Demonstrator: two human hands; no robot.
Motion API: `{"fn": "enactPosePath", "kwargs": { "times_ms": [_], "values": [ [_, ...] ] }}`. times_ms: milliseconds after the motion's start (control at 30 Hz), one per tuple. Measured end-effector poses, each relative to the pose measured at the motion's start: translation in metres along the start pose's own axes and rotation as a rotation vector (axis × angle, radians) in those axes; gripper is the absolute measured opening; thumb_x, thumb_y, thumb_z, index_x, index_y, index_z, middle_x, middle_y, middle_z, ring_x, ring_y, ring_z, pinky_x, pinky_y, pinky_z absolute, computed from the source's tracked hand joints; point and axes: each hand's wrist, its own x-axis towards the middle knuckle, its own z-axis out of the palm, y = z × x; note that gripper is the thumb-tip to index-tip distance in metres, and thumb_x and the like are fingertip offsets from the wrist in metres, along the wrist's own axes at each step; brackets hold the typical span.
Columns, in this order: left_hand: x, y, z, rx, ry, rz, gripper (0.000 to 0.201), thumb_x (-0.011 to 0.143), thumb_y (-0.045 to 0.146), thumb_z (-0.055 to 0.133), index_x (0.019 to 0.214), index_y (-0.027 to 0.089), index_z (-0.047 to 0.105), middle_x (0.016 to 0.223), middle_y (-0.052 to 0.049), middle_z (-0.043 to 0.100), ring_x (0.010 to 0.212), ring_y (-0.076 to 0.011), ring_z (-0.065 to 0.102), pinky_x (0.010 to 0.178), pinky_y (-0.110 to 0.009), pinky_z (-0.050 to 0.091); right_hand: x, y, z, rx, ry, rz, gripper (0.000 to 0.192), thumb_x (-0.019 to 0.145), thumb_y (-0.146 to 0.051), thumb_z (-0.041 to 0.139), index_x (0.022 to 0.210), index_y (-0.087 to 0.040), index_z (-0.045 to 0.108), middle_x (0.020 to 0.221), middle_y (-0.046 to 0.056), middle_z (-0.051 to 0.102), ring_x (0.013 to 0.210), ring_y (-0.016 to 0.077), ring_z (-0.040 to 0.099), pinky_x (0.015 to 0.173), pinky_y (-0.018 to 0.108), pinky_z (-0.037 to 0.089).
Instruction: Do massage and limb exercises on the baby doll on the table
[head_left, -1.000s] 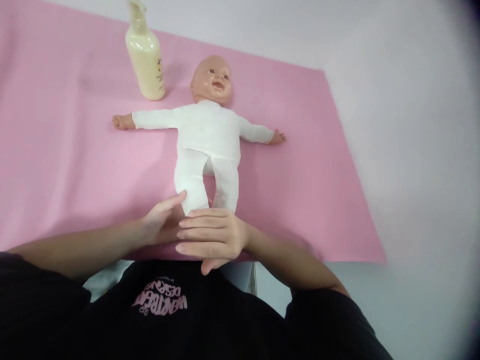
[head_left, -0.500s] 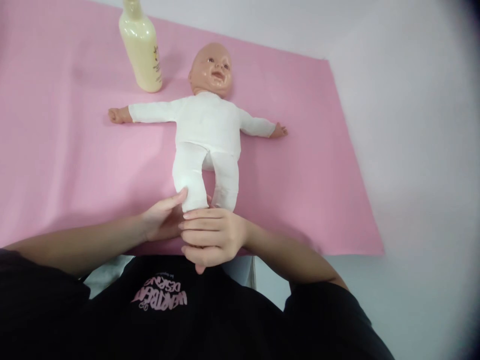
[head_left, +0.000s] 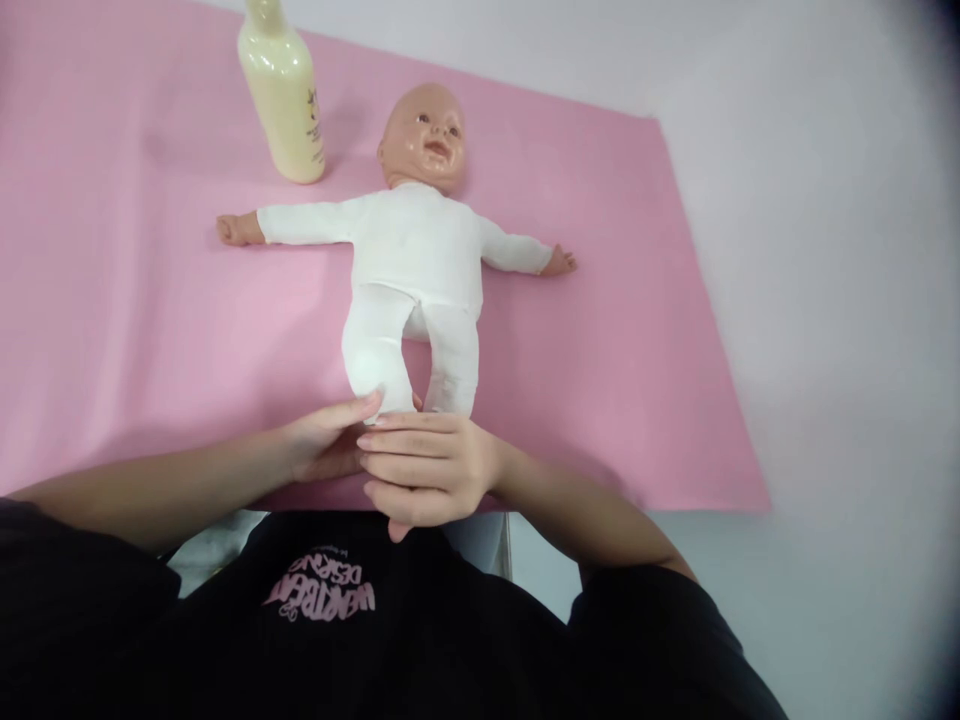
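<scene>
Since half a second ago, hardly anything has been moved; both hands are kept at the doll's (head_left: 415, 262) feet.
The feet are hidden under the left hand (head_left: 322, 446) and right hand (head_left: 424, 468), loosely curled; whether they are gripped cannot be told. A bottle (head_left: 283, 92) stands well beyond the fingers on the pink sheet (head_left: 112, 300).

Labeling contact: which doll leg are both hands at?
The doll's image-left leg: left hand and right hand meet at its foot end; the other leg lies beside them.

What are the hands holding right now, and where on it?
Both hands are at the doll's feet: the left hand and the right hand cover the lower ends of its white-clad legs. Whether the fingers actually grip the feet cannot be told.
</scene>
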Motion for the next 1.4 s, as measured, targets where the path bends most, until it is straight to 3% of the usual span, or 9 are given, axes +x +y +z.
{"fn": "enactPosePath", "kwargs": {
  "times_ms": [100, 300, 567, 733, 833, 1067, 1200, 1300, 1400],
  "values": [
    [0.001, 0.0, 0.0, -0.01, 0.017, 0.029, 0.057, 0.09, 0.063, 0.066, 0.124, 0.018, 0.067, 0.114, -0.007, 0.075, 0.109, -0.0194, 0.068, 0.094, -0.027, 0.051, 0.001, 0.0, 0.0, 0.006, 0.026, -0.028, 0.034, 0.098, -0.053, 0.058, 0.091, -0.022, 0.072, 0.088, -0.001, 0.076, 0.092, 0.0162, 0.076, 0.1, 0.031, 0.063],
    [0.0, 0.005, 0.008, 0.055, 0.045, -0.058, 0.074, 0.084, 0.077, 0.061, 0.126, 0.016, 0.067, 0.116, -0.013, 0.074, 0.117, -0.0272, 0.066, 0.1, -0.036, 0.05, -0.003, 0.0, 0.0, 0.003, -0.063, 0.079, 0.034, 0.096, -0.048, 0.063, 0.117, -0.022, 0.067, 0.11, 0.004, 0.077, 0.11, 0.0161, 0.073, 0.109, 0.033, 0.058],
    [0.0, 0.007, 0.012, 0.044, 0.034, -0.031, 0.074, 0.085, 0.076, 0.06, 0.13, 0.017, 0.063, 0.118, -0.012, 0.073, 0.12, -0.0277, 0.065, 0.101, -0.036, 0.05, -0.007, -0.002, 0.001, 0.004, -0.025, 0.026, 0.038, 0.099, -0.058, 0.053, 0.098, -0.024, 0.07, 0.096, 0.001, 0.077, 0.105, 0.0172, 0.075, 0.11, 0.035, 0.058],
    [0.0, 0.003, 0.007, 0.054, 0.103, -0.055, 0.072, 0.086, 0.077, 0.058, 0.122, 0.016, 0.067, 0.116, -0.013, 0.075, 0.118, -0.0273, 0.067, 0.103, -0.037, 0.05, -0.004, 0.0, -0.001, 0.029, -0.129, 0.096, 0.037, 0.1, -0.055, 0.055, 0.111, -0.023, 0.07, 0.108, 0.002, 0.077, 0.115, 0.016, 0.071, 0.116, 0.036, 0.052],
    [0.002, -0.002, 0.0, 0.061, 0.141, -0.045, 0.075, 0.086, 0.08, 0.054, 0.122, 0.015, 0.068, 0.118, -0.015, 0.074, 0.121, -0.0283, 0.066, 0.105, -0.039, 0.049, -0.004, 0.001, -0.001, 0.029, -0.162, 0.137, 0.038, 0.099, -0.053, 0.057, 0.109, -0.019, 0.07, 0.112, 0.005, 0.077, 0.119, 0.0172, 0.069, 0.118, 0.039, 0.051],
    [0.002, -0.003, 0.003, 0.114, -0.056, -0.007, 0.083, 0.091, 0.079, 0.047, 0.137, 0.011, 0.058, 0.132, -0.018, 0.067, 0.136, -0.0308, 0.055, 0.115, -0.043, 0.039, -0.007, 0.002, 0.0, 0.105, -0.03, 0.116, 0.048, 0.099, -0.059, 0.051, 0.093, -0.017, 0.071, 0.099, 0.005, 0.078, 0.116, 0.021, 0.072, 0.106, 0.037, 0.06],
    [0.002, 0.003, 0.015, 0.164, -0.209, 0.087, 0.084, 0.089, 0.073, 0.059, 0.142, 0.008, 0.052, 0.128, -0.018, 0.069, 0.132, -0.0315, 0.059, 0.113, -0.044, 0.042, -0.014, 0.006, 0.002, 0.137, 0.068, 0.109, 0.051, 0.097, -0.063, 0.052, 0.093, -0.017, 0.072, 0.102, 0.008, 0.077, 0.12, 0.0221, 0.07, 0.105, 0.039, 0.06],
    [0.003, 0.007, 0.019, 0.223, -0.22, 0.116, 0.085, 0.082, 0.063, 0.076, 0.143, 0.01, 0.052, 0.117, -0.014, 0.074, 0.12, -0.0308, 0.067, 0.105, -0.042, 0.049, -0.017, 0.007, 0.0, 0.169, 0.009, 0.118, 0.054, 0.093, -0.067, 0.056, 0.101, -0.017, 0.074, 0.111, 0.01, 0.077, 0.126, 0.024, 0.067, 0.11, 0.042, 0.055],
    [0.006, 0.008, 0.017, 0.29, -0.252, 0.104, 0.063, 0.077, 0.053, 0.084, 0.123, 0.013, 0.068, 0.093, -0.008, 0.078, 0.097, -0.0267, 0.075, 0.089, -0.036, 0.056, -0.018, 0.008, -0.004, 0.176, -0.139, 0.151, 0.053, 0.09, -0.068, 0.061, 0.108, -0.019, 0.074, 0.121, 0.011, 0.074, 0.131, 0.0262, 0.063, 0.118, 0.05, 0.047]
  ]
}}
